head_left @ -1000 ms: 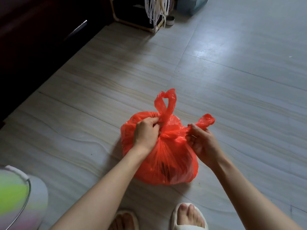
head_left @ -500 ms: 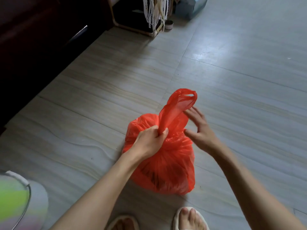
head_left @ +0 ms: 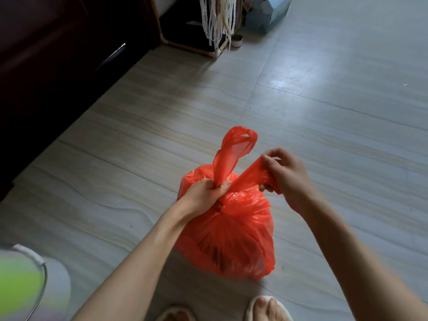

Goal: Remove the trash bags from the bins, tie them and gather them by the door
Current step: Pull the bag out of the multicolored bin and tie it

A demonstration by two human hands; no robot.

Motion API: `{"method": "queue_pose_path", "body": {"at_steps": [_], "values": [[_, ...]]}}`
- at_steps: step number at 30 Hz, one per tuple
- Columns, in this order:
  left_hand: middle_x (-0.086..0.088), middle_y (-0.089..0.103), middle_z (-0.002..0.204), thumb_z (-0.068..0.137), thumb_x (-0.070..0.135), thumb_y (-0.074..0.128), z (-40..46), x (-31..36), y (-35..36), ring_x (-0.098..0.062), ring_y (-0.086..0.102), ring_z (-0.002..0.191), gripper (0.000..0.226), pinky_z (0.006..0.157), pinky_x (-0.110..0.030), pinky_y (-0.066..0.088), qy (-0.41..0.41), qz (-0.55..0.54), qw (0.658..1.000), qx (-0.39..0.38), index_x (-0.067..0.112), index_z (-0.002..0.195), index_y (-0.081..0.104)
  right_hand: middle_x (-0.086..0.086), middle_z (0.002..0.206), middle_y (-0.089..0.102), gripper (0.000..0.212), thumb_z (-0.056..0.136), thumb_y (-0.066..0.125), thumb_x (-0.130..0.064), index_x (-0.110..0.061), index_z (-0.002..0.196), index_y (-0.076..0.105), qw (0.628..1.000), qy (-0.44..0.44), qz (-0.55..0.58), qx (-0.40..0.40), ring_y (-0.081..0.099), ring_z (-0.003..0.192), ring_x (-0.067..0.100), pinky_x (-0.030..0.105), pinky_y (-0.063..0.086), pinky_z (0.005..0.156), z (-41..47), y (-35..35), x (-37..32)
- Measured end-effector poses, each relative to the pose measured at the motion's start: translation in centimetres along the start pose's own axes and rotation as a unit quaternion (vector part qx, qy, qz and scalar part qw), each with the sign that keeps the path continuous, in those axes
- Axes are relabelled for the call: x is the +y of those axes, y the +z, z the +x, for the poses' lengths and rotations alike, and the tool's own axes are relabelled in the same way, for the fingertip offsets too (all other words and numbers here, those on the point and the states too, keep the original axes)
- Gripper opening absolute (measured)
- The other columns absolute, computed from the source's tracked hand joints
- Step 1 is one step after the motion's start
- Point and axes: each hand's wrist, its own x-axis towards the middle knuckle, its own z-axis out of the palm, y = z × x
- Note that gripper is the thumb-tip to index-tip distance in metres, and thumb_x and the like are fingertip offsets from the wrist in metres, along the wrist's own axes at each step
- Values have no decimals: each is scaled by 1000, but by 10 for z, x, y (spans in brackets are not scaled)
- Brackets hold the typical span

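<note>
A full red trash bag (head_left: pixel 234 237) stands on the tiled floor just in front of my feet. My left hand (head_left: pixel 203 195) grips the bag at its gathered neck, at the base of one handle loop that sticks straight up. My right hand (head_left: pixel 284 174) pinches the other handle, a stretched red strip running from the neck out to the right. What is inside the bag is only a dark blur through the plastic.
A white bin (head_left: pixel 34 281) with a green-lit inside sits at the lower left. Dark furniture (head_left: pixel 58 66) runs along the left. A wood-framed rack (head_left: pixel 192 31) with hanging lace strips and a small round tin (head_left: pixel 237 41) stand at the back.
My right hand was open beside the upright handle half a second ago. Now it has closed on the second handle and pulls it out to the right.
</note>
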Motion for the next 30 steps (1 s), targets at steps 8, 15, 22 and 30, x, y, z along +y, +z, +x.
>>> {"method": "queue_pose_path", "body": {"at_steps": [8,15,22,30], "values": [[-5,58,59,92,24,50,-3,-4,-10,-9,54,46,26,42,-17,41,-40,-252,962,-98,10,76,64,13,71,62,16,72,61,0,-6,86,60,899,119,406,-110,68,55,21,22,56,51,-7,-1,-4],[1,67,69,85,5,53,-11,-10,-17,-4,64,64,13,64,-13,52,-89,-398,905,-120,11,84,64,-5,72,72,15,88,53,-4,1,91,67,849,195,-2,-491,66,66,4,18,56,66,-29,-4,6],[-3,63,76,77,-9,61,-13,-6,-18,-9,63,64,21,64,-17,53,-45,-334,941,-26,12,79,64,8,82,71,28,94,48,-26,-11,86,71,879,282,-184,-337,69,72,20,31,58,72,-14,-28,26],[11,65,74,75,-5,66,-17,-4,-17,1,62,75,23,73,-12,48,29,-192,980,-37,18,73,65,-5,120,57,38,80,56,-4,-14,116,61,920,-221,-306,-102,48,117,14,27,36,100,-4,3,42]]}}
